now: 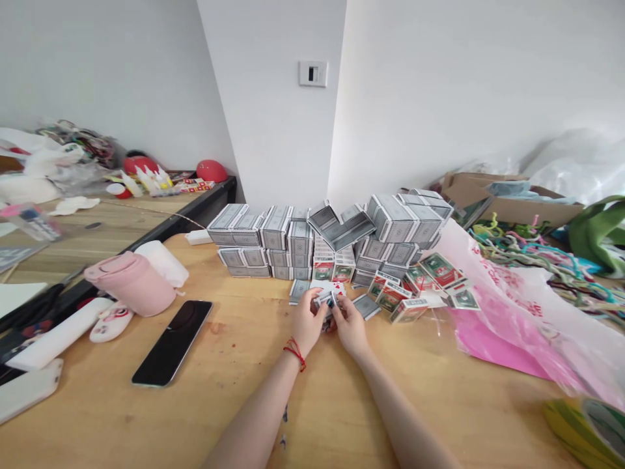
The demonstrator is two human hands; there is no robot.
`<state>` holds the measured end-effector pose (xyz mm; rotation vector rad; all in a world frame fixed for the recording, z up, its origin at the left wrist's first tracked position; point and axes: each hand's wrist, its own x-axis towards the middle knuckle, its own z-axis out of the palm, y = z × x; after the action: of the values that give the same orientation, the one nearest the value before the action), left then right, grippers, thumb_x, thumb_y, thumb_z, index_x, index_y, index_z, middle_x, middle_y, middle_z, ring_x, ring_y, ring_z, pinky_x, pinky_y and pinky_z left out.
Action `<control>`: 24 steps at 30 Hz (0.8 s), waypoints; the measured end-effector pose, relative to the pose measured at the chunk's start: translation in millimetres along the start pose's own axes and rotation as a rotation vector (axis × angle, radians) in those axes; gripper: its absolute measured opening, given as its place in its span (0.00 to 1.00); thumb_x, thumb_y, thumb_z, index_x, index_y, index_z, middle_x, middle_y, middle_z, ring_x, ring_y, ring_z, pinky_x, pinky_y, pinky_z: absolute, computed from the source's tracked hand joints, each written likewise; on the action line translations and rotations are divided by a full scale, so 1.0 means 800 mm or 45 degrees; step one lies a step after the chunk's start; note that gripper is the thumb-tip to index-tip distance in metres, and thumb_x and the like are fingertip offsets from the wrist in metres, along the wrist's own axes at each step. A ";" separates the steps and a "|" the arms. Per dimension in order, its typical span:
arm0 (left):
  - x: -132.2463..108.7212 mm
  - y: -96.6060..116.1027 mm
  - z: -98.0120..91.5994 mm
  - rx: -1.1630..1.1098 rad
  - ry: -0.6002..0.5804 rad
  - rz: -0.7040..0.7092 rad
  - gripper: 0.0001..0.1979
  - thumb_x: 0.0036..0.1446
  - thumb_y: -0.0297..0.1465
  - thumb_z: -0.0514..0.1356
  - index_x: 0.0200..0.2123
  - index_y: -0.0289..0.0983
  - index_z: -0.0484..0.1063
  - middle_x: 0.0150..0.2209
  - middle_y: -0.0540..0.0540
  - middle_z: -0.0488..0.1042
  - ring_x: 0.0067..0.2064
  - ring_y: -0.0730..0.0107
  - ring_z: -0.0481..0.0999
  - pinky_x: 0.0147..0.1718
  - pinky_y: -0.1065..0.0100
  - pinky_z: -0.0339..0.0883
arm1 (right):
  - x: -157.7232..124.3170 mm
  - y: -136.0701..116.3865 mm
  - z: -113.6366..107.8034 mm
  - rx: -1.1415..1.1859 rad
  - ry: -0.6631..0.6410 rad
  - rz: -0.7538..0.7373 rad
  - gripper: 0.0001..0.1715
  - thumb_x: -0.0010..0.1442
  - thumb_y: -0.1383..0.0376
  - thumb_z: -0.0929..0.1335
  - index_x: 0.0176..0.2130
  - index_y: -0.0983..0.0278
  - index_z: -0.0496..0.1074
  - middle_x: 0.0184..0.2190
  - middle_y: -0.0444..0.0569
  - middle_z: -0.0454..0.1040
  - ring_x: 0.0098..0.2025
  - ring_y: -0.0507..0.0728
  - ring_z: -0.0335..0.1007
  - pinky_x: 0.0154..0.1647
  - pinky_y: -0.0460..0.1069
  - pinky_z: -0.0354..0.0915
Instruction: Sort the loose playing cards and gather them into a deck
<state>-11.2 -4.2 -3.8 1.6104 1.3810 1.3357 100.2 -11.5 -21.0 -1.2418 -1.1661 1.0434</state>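
My left hand, with a red string on its wrist, and my right hand meet near the middle of the wooden table. Both hands are closed around a small bunch of playing cards, with the thumbs on top; the fingers partly hide it. Behind them a face-up card with red hearts shows. Grey-backed cards lie on the table to the left and to the right of my hands. Red and green card boxes stand just right of my right hand.
Grey patterned blocks are stacked along the wall. A black-screened phone, a pink pouch and a white roll-like object lie left. At right are pink plastic wrapping, coloured cords, a cardboard box and yellow tape.
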 end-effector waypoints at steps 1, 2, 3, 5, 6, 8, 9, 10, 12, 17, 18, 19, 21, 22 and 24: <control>0.000 -0.002 0.000 0.027 0.004 0.006 0.12 0.50 0.33 0.53 0.40 0.37 0.65 0.39 0.44 0.70 0.38 0.69 0.69 0.38 0.68 0.61 | -0.001 0.001 0.000 -0.014 -0.010 -0.008 0.20 0.51 0.57 0.62 0.42 0.63 0.65 0.19 0.43 0.67 0.17 0.52 0.61 0.18 0.46 0.61; 0.001 -0.004 0.001 0.050 0.005 0.002 0.11 0.51 0.33 0.53 0.39 0.37 0.65 0.38 0.44 0.70 0.38 0.69 0.70 0.37 0.67 0.62 | -0.001 0.001 0.000 -0.023 -0.016 -0.012 0.20 0.51 0.57 0.62 0.43 0.63 0.65 0.18 0.44 0.67 0.17 0.52 0.61 0.18 0.47 0.61; 0.001 -0.006 0.001 0.070 0.006 -0.010 0.10 0.51 0.33 0.52 0.38 0.37 0.65 0.37 0.44 0.71 0.36 0.69 0.70 0.36 0.67 0.62 | -0.002 0.002 0.001 -0.030 -0.016 -0.013 0.21 0.52 0.57 0.61 0.44 0.63 0.65 0.18 0.44 0.67 0.17 0.53 0.61 0.18 0.47 0.61; 0.001 -0.010 0.002 0.105 0.015 -0.037 0.10 0.52 0.32 0.52 0.38 0.37 0.66 0.35 0.44 0.72 0.34 0.69 0.71 0.34 0.67 0.63 | -0.002 0.002 0.002 -0.053 -0.008 -0.022 0.21 0.52 0.58 0.61 0.44 0.63 0.66 0.19 0.45 0.68 0.18 0.54 0.63 0.19 0.48 0.61; 0.001 -0.011 0.003 0.123 0.018 -0.044 0.10 0.52 0.32 0.52 0.38 0.37 0.66 0.35 0.44 0.72 0.33 0.68 0.71 0.33 0.67 0.63 | -0.002 0.003 0.002 -0.068 -0.003 -0.032 0.21 0.51 0.58 0.62 0.44 0.63 0.66 0.20 0.46 0.69 0.20 0.54 0.64 0.20 0.48 0.62; 0.001 -0.013 0.004 0.149 0.020 -0.049 0.10 0.52 0.32 0.51 0.38 0.37 0.66 0.36 0.44 0.72 0.34 0.68 0.71 0.33 0.67 0.63 | -0.002 0.004 0.002 -0.097 0.008 -0.053 0.21 0.51 0.59 0.62 0.44 0.63 0.66 0.21 0.47 0.70 0.22 0.55 0.65 0.22 0.48 0.63; 0.001 -0.013 0.005 0.160 0.020 -0.054 0.10 0.52 0.32 0.51 0.38 0.37 0.66 0.36 0.44 0.72 0.34 0.67 0.71 0.33 0.67 0.63 | -0.001 0.004 0.002 -0.107 0.012 -0.060 0.21 0.50 0.59 0.62 0.44 0.63 0.67 0.22 0.47 0.71 0.24 0.55 0.66 0.23 0.49 0.63; 0.001 -0.013 0.005 0.172 0.020 -0.062 0.10 0.52 0.32 0.51 0.38 0.37 0.66 0.36 0.43 0.72 0.35 0.67 0.71 0.33 0.67 0.63 | -0.001 0.005 0.002 -0.111 0.018 -0.065 0.21 0.50 0.60 0.63 0.44 0.63 0.67 0.23 0.48 0.71 0.24 0.56 0.66 0.24 0.49 0.63; 0.000 -0.013 0.006 0.195 0.028 -0.081 0.10 0.53 0.32 0.51 0.38 0.37 0.66 0.37 0.43 0.72 0.36 0.67 0.71 0.33 0.67 0.63 | 0.000 0.006 0.002 -0.113 0.033 -0.074 0.21 0.49 0.61 0.63 0.44 0.64 0.67 0.25 0.48 0.72 0.26 0.56 0.67 0.25 0.49 0.63; -0.001 -0.011 0.008 0.232 0.043 -0.086 0.10 0.54 0.32 0.50 0.39 0.38 0.66 0.36 0.44 0.73 0.35 0.66 0.72 0.31 0.69 0.61 | 0.001 0.006 0.001 -0.132 0.057 -0.076 0.21 0.48 0.65 0.62 0.44 0.64 0.68 0.28 0.48 0.71 0.27 0.55 0.66 0.26 0.48 0.64; -0.001 -0.011 0.008 0.244 0.048 -0.082 0.10 0.54 0.32 0.49 0.39 0.38 0.66 0.36 0.43 0.73 0.35 0.66 0.72 0.30 0.69 0.61 | 0.002 0.006 0.000 -0.142 0.057 -0.075 0.22 0.47 0.65 0.62 0.44 0.64 0.68 0.27 0.48 0.71 0.27 0.55 0.66 0.26 0.48 0.64; -0.001 -0.011 0.007 0.263 0.059 -0.083 0.11 0.54 0.32 0.49 0.39 0.38 0.66 0.36 0.43 0.73 0.35 0.66 0.72 0.30 0.69 0.61 | 0.002 0.006 0.000 -0.151 0.055 -0.075 0.22 0.47 0.66 0.61 0.44 0.64 0.68 0.27 0.48 0.71 0.27 0.55 0.66 0.27 0.48 0.64; 0.000 -0.012 0.007 0.316 0.091 -0.109 0.12 0.55 0.31 0.48 0.40 0.37 0.66 0.36 0.42 0.73 0.34 0.65 0.72 0.29 0.69 0.60 | 0.002 0.005 -0.001 -0.159 0.046 -0.077 0.23 0.46 0.67 0.61 0.44 0.64 0.68 0.28 0.48 0.71 0.27 0.54 0.66 0.27 0.49 0.64; 0.001 -0.012 0.007 0.337 0.109 -0.128 0.12 0.55 0.31 0.47 0.40 0.37 0.66 0.35 0.41 0.73 0.33 0.65 0.72 0.28 0.69 0.59 | 0.001 0.004 -0.001 -0.156 0.044 -0.078 0.23 0.46 0.67 0.61 0.44 0.64 0.69 0.28 0.48 0.71 0.27 0.55 0.66 0.28 0.49 0.64; 0.002 -0.013 0.006 0.347 0.132 -0.155 0.12 0.55 0.31 0.47 0.39 0.36 0.66 0.34 0.41 0.73 0.32 0.64 0.72 0.27 0.69 0.59 | 0.001 0.003 -0.001 -0.142 0.053 -0.083 0.22 0.46 0.67 0.61 0.43 0.64 0.69 0.28 0.48 0.72 0.28 0.55 0.66 0.28 0.49 0.64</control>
<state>-10.2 0.9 -14.1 1.6166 1.7579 1.2151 101.3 -10.7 -23.4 -1.2975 -1.2384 0.9102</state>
